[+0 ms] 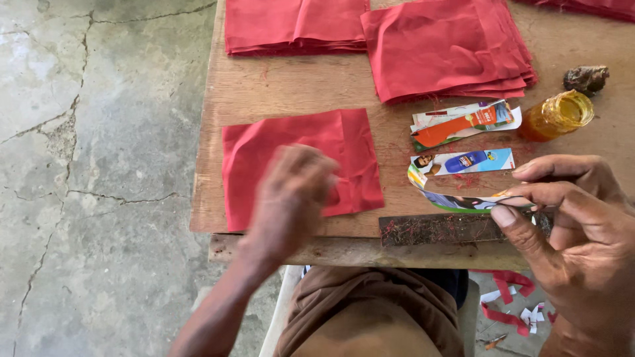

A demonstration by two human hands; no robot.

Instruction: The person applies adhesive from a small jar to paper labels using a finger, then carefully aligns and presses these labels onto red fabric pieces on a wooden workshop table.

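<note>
Now | left hand (291, 192) blurred, centre frame over red cloth square (350, 158), finger spread unclear | right hand (575, 231) lower right, thumb and fingers pinching curved printed paper strip (456, 200)

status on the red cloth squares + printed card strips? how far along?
Done: two stacks of cut red squares at the table's far edge. In hand: right hand pinches a curved printed card strip; left hand, blurred, is over a single red square. Left: two more printed strips lie loose beside an open amber jar. No finished piece is visible.
</note>
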